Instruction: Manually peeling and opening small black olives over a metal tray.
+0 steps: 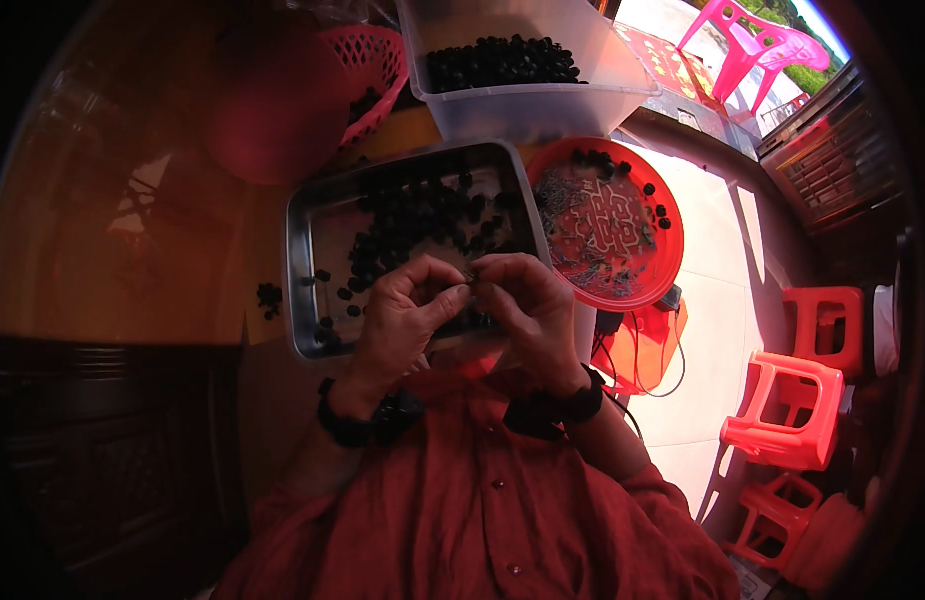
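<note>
My left hand [410, 310] and my right hand [532, 312] meet over the near side of a rectangular metal tray [296, 250]. Thumbs and forefingers of both are pinched together at one spot. Whatever lies between the fingertips is tiny and mostly hidden, so I cannot make out its kind. Small dark roundish pieces [392, 225] lie heaped in the tray, with a few scattered toward its left. To the right, a round red tray [672, 195] carries several such dark pieces near its edge and thin greyish-green scraps in the middle. Dark bands wrap both my wrists.
Beyond the metal tray stands a translucent plastic bin [542, 115] with many dark pieces [497, 62]. A pink perforated basket [372, 75] is left of it. Loose dark pieces [269, 298] sit outside the tray. Cables [672, 378] hang at right, near red stools [787, 410].
</note>
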A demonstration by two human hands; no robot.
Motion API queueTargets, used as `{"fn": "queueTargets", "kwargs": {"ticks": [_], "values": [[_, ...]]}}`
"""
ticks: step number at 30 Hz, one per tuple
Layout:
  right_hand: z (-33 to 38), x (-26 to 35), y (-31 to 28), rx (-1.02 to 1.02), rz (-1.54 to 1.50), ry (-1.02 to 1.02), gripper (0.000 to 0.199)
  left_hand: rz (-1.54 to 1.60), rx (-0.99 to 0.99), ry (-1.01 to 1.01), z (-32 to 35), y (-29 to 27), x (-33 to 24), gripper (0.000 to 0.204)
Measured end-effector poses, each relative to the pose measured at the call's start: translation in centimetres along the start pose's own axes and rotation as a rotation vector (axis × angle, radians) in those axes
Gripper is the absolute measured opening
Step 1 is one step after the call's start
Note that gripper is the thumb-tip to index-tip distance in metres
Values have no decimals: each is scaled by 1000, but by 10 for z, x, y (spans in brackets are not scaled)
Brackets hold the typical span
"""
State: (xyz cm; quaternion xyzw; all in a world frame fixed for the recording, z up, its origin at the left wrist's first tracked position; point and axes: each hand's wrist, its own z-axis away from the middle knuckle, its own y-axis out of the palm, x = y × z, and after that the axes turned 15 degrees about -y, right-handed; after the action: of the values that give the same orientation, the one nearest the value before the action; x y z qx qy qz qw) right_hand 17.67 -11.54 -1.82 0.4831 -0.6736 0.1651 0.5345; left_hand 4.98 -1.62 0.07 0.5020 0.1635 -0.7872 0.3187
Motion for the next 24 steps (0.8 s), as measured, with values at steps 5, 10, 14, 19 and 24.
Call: {"fn": "queueTargets", "kwargs": {"ticks": [5, 10, 14, 19, 24], "values": [[2, 1, -3, -22, -13, 55, 13, -30, -25, -7, 1, 5, 1, 11], [2, 0, -6, 33, 105, 30, 17, -65, -52, -17, 1, 8, -1, 10], [-3, 5, -12, 170, 353, -108, 18, -204, -139, 87, 2, 11, -6, 8], [-1, 6, -12, 195, 456, -137, 16, -381, -191, 252, 1, 12, -3, 8], [2, 7, -10, 74, 326, -2, 15, 93, -35, 27, 3, 12, -3, 16]]}}
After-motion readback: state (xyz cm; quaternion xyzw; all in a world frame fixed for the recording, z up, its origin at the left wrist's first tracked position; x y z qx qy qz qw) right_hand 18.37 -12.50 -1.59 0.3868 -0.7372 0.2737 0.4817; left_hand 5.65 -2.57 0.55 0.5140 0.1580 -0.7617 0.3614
